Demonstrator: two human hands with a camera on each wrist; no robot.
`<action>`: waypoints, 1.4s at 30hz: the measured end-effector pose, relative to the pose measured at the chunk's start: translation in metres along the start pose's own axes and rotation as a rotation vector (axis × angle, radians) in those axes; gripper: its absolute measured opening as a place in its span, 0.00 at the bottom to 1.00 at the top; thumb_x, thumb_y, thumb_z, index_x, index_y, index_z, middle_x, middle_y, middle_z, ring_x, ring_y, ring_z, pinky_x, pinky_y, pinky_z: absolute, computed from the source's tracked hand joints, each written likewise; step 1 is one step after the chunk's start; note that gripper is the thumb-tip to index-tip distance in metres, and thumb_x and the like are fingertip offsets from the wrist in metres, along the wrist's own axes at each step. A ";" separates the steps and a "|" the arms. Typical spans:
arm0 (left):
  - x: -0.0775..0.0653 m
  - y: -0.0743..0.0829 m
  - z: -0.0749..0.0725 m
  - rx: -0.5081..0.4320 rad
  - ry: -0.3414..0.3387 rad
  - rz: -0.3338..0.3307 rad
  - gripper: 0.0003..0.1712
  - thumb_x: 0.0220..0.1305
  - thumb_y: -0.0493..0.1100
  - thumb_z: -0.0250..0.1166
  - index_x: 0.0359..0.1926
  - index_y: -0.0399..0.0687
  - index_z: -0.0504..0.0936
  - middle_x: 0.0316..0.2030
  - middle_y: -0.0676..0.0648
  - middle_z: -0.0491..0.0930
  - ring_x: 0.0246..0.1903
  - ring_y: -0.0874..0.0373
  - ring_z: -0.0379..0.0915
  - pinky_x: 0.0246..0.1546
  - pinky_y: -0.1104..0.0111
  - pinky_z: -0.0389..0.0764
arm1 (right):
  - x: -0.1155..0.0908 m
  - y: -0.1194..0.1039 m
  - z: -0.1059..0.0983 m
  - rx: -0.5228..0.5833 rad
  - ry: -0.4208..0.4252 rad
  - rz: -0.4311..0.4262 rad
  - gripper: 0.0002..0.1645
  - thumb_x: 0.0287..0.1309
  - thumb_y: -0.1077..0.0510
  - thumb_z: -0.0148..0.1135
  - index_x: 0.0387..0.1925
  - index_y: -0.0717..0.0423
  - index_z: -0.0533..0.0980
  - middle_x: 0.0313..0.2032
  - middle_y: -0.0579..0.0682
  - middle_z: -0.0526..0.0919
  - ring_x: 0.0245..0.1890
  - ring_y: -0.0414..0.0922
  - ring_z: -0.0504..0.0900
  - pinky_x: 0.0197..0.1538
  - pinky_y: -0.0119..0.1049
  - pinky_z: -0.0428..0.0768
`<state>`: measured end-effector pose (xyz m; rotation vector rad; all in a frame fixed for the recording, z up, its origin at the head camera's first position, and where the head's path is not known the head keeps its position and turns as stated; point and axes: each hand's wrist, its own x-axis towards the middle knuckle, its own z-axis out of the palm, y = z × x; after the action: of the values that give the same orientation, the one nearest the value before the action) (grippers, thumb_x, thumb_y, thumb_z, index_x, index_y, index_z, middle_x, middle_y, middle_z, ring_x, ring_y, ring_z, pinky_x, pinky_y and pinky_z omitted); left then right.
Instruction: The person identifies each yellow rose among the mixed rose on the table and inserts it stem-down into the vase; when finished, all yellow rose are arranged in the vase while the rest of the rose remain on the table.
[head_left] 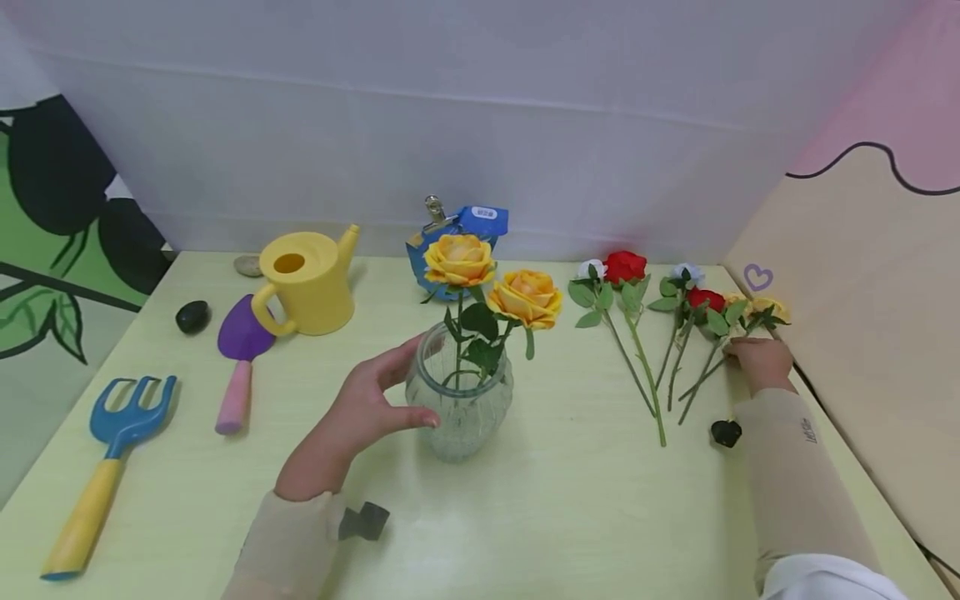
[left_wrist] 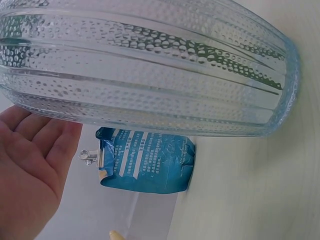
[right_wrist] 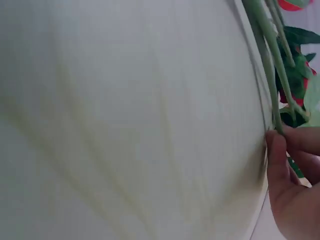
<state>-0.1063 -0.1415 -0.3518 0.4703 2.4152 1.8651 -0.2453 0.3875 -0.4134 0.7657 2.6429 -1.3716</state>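
A ribbed clear glass vase (head_left: 461,429) stands upright in the middle of the table, with two yellow roses (head_left: 527,298) in it. My left hand (head_left: 365,410) holds the vase's left side, thumb in front and fingers behind; in the left wrist view its fingers lie against the glass (left_wrist: 165,85). At the far right, my right hand (head_left: 762,363) pinches a green flower stem (right_wrist: 271,75) between thumb and fingers, close to the table top. Around it lie a red rose (head_left: 705,300), a pale blue flower (head_left: 686,272) and yellow blooms (head_left: 771,309).
Left of the vase are a yellow watering can (head_left: 318,287), a purple trowel (head_left: 243,329), a blue hand fork (head_left: 131,417) and a black stone (head_left: 192,317). Behind it sits a clipped blue bag (left_wrist: 150,162). A red rose (head_left: 626,267) and a white one (head_left: 592,269) lie to its right.
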 end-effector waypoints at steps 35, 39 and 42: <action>0.000 0.001 0.002 0.008 0.006 -0.005 0.51 0.39 0.43 0.77 0.66 0.44 0.63 0.61 0.44 0.68 0.61 0.45 0.61 0.61 0.47 0.58 | -0.149 -0.133 -0.010 1.427 0.039 -0.487 0.18 0.42 0.78 0.65 0.40 0.75 0.74 0.29 0.60 0.76 0.21 0.53 0.82 0.24 0.34 0.81; 0.000 0.000 0.001 0.005 0.009 0.011 0.50 0.39 0.44 0.76 0.66 0.45 0.64 0.61 0.44 0.68 0.61 0.45 0.62 0.61 0.47 0.58 | -0.190 -0.159 0.010 1.451 0.018 -0.691 0.18 0.43 0.79 0.64 0.40 0.79 0.71 0.27 0.62 0.75 0.21 0.55 0.80 0.24 0.34 0.81; 0.000 0.000 0.001 0.002 0.010 0.024 0.50 0.40 0.44 0.76 0.66 0.44 0.64 0.61 0.44 0.68 0.61 0.46 0.61 0.60 0.47 0.59 | -0.216 -0.174 0.027 1.453 0.019 -0.832 0.16 0.44 0.79 0.63 0.38 0.81 0.70 0.26 0.63 0.74 0.20 0.55 0.79 0.25 0.35 0.80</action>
<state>-0.1061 -0.1408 -0.3525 0.4942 2.4285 1.8790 -0.1407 0.1975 -0.2387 -0.4963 1.5077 -3.4209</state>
